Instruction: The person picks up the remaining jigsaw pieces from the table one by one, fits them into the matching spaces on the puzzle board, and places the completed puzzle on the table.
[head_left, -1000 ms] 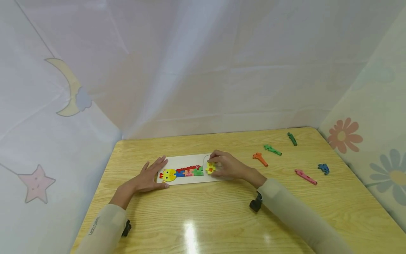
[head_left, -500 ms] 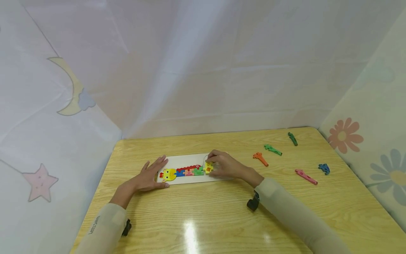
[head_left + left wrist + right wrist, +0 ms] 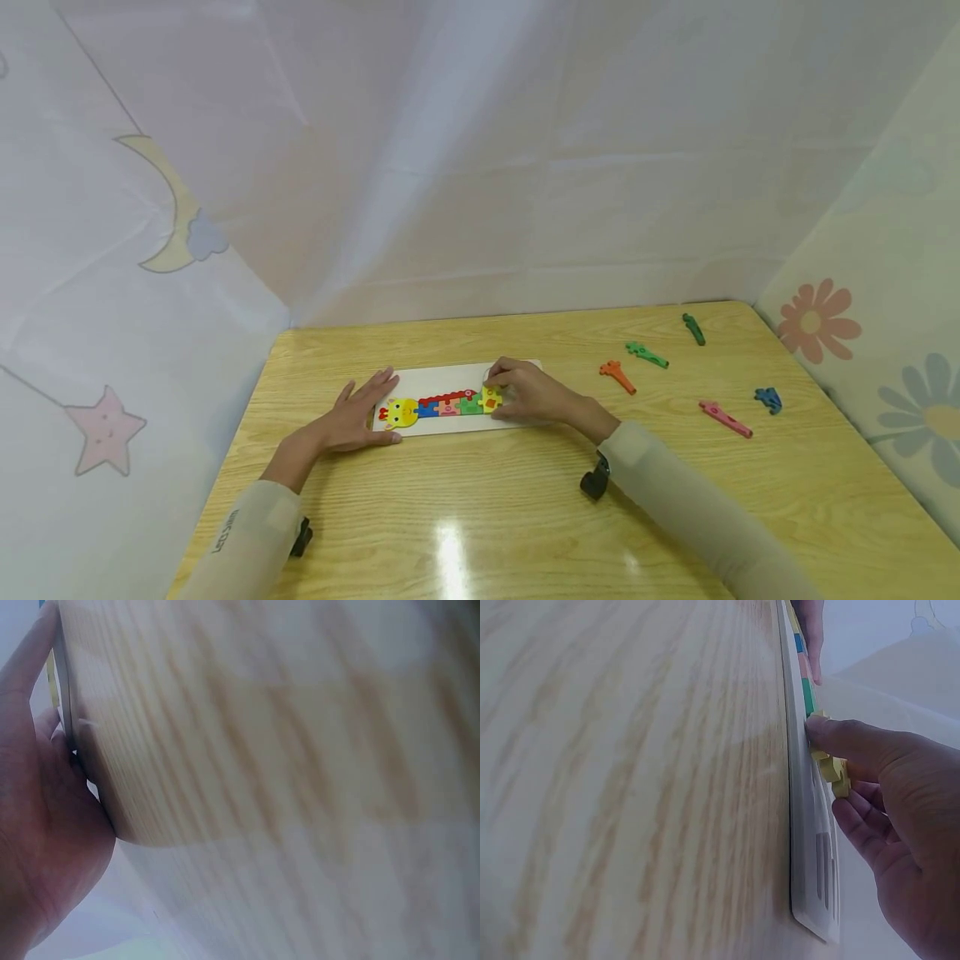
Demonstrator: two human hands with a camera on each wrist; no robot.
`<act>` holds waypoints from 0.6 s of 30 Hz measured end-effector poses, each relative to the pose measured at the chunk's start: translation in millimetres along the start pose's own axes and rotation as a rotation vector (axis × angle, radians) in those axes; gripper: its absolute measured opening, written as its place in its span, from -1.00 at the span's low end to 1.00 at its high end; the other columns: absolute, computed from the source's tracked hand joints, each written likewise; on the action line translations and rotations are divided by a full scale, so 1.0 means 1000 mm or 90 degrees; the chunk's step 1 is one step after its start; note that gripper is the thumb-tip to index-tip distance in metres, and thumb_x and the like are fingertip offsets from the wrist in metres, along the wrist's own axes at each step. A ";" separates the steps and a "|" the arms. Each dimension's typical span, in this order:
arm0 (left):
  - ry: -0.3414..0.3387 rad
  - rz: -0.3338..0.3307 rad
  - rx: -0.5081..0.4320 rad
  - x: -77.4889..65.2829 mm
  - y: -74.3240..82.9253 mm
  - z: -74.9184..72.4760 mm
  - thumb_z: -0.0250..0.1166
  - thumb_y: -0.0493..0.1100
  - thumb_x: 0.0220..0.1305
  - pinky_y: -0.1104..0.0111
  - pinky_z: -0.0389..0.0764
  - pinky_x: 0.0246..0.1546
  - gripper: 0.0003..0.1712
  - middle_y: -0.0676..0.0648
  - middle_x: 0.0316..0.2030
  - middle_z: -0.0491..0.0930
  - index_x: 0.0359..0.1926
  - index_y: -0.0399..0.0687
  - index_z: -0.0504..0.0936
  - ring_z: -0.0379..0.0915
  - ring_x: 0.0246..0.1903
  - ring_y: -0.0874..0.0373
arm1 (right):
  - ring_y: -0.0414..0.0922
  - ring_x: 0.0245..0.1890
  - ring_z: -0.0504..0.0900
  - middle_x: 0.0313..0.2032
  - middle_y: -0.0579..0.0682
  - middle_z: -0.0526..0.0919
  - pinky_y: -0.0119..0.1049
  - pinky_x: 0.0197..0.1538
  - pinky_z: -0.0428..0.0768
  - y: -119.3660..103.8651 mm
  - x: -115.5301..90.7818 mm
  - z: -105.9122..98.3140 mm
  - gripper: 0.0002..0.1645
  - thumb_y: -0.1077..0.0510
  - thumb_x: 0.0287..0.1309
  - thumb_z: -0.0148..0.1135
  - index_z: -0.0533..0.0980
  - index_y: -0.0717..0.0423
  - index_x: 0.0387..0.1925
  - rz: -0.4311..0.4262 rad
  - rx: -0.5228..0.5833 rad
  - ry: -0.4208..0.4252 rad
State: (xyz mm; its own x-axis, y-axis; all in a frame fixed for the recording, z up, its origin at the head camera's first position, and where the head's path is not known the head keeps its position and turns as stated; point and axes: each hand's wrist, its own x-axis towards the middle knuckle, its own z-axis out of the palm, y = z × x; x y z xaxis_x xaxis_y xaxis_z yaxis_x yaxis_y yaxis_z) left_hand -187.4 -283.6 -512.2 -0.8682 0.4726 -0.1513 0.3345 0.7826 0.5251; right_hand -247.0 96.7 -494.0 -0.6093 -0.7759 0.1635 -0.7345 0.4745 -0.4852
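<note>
A white puzzle board lies on the wooden table with a giraffe puzzle laid in a row along it. At its left end is the yellow giraffe head piece, followed by a blue piece, a pink piece and a green piece. My right hand pinches a yellow puzzle piece between thumb and fingers, right against the green piece; in the right wrist view this yellow piece sits tilted. My left hand rests spread at the board's left end, thumb along the near edge.
To the right lie loose puzzle pieces: an orange one, a light green one, a dark green one, a pink one and a blue one. A patterned white curtain surrounds the table.
My right hand has slid slightly left with the yellow piece, closing the gap to the green piece. The left hand stays at the board's left end.
</note>
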 end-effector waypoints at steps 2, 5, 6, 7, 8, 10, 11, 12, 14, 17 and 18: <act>0.000 0.001 0.001 0.000 0.000 0.000 0.45 0.30 0.29 -0.32 -0.44 0.56 0.27 -0.20 0.71 -0.20 0.71 -0.13 -0.04 -0.30 0.68 -0.23 | -0.05 0.10 0.62 0.09 0.05 0.64 -0.09 0.25 0.65 0.000 0.000 0.001 -0.41 0.05 0.11 0.66 0.72 0.26 0.12 0.000 -0.005 -0.003; 0.002 0.001 -0.003 0.000 0.000 0.000 0.45 0.30 0.28 -0.33 -0.44 0.55 0.27 -0.20 0.71 -0.19 0.71 -0.14 -0.03 -0.30 0.68 -0.23 | -0.04 0.11 0.63 0.09 0.05 0.64 -0.09 0.26 0.65 0.001 0.001 0.001 -0.41 0.05 0.12 0.66 0.72 0.26 0.13 0.001 -0.008 -0.004; 0.002 0.001 -0.003 0.000 0.001 0.000 0.45 0.30 0.28 -0.33 -0.44 0.56 0.27 -0.20 0.71 -0.19 0.71 -0.14 -0.03 -0.30 0.68 -0.23 | -0.04 0.11 0.63 0.09 0.05 0.64 -0.09 0.26 0.65 0.001 0.001 0.001 -0.40 0.05 0.12 0.66 0.72 0.26 0.13 0.001 -0.011 -0.004; 0.002 0.001 -0.004 0.000 0.001 0.000 0.45 0.31 0.28 -0.33 -0.44 0.56 0.27 -0.20 0.71 -0.19 0.71 -0.13 -0.03 -0.30 0.68 -0.23 | -0.04 0.11 0.63 0.10 0.05 0.64 -0.09 0.26 0.65 0.001 0.001 0.002 -0.40 0.04 0.12 0.66 0.72 0.26 0.13 0.000 -0.012 -0.005; 0.002 0.001 -0.005 0.000 0.000 0.000 0.45 0.31 0.28 -0.33 -0.44 0.56 0.27 -0.20 0.71 -0.19 0.71 -0.13 -0.03 -0.30 0.68 -0.23 | -0.04 0.11 0.63 0.10 0.05 0.64 -0.09 0.26 0.65 0.002 0.001 0.002 -0.40 0.04 0.12 0.66 0.72 0.26 0.13 -0.001 -0.012 -0.005; 0.003 0.000 -0.005 0.000 0.000 0.000 0.45 0.31 0.27 -0.33 -0.44 0.56 0.27 -0.20 0.71 -0.19 0.71 -0.13 -0.03 -0.30 0.68 -0.23 | -0.04 0.11 0.63 0.09 0.05 0.65 -0.09 0.25 0.65 0.002 0.001 0.002 -0.40 0.04 0.11 0.66 0.72 0.25 0.12 -0.004 -0.013 -0.005; 0.003 0.001 -0.005 0.000 0.000 0.000 0.45 0.31 0.27 -0.33 -0.44 0.55 0.27 -0.20 0.71 -0.19 0.71 -0.13 -0.03 -0.30 0.68 -0.23 | -0.04 0.11 0.63 0.09 0.05 0.65 -0.09 0.25 0.65 0.002 0.001 0.002 -0.41 0.04 0.12 0.66 0.72 0.25 0.12 -0.006 -0.014 -0.005; 0.004 0.002 -0.002 0.000 -0.001 0.000 0.45 0.32 0.28 -0.33 -0.44 0.55 0.27 -0.20 0.71 -0.19 0.71 -0.13 -0.03 -0.30 0.68 -0.23 | -0.05 0.11 0.63 0.09 0.04 0.65 -0.09 0.25 0.65 0.003 0.001 0.002 -0.41 0.04 0.12 0.66 0.72 0.25 0.12 -0.008 -0.013 -0.005; 0.004 0.004 0.002 0.000 -0.002 0.001 0.45 0.31 0.28 -0.33 -0.43 0.55 0.27 -0.20 0.71 -0.19 0.71 -0.13 -0.03 -0.30 0.68 -0.23 | -0.05 0.11 0.63 0.09 0.04 0.66 -0.10 0.25 0.65 0.003 0.001 0.001 -0.41 0.05 0.11 0.66 0.72 0.25 0.12 -0.011 -0.009 -0.006; 0.005 0.007 0.006 0.001 -0.002 0.002 0.45 0.31 0.28 -0.33 -0.43 0.55 0.27 -0.20 0.71 -0.19 0.71 -0.13 -0.03 -0.30 0.68 -0.23 | -0.05 0.12 0.63 0.08 0.03 0.66 -0.09 0.25 0.64 0.004 0.002 0.001 -0.42 0.06 0.11 0.66 0.72 0.25 0.11 -0.015 -0.002 -0.009; 0.005 0.008 0.006 0.001 -0.002 0.002 0.45 0.30 0.29 -0.33 -0.43 0.55 0.27 -0.20 0.71 -0.19 0.71 -0.13 -0.04 -0.30 0.68 -0.23 | -0.05 0.12 0.64 0.08 0.04 0.67 -0.09 0.25 0.64 0.004 0.002 0.001 -0.42 0.06 0.11 0.66 0.72 0.25 0.11 -0.016 0.000 -0.010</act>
State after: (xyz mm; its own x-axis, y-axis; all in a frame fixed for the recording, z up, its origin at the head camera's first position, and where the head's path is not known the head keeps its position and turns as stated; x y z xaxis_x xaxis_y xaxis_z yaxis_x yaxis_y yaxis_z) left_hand -188.6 -284.1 -514.9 -0.8664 0.4798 -0.1385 0.3493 0.7805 0.5184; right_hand -250.8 97.0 -496.4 -0.5863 -0.7938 0.1619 -0.7490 0.4550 -0.4816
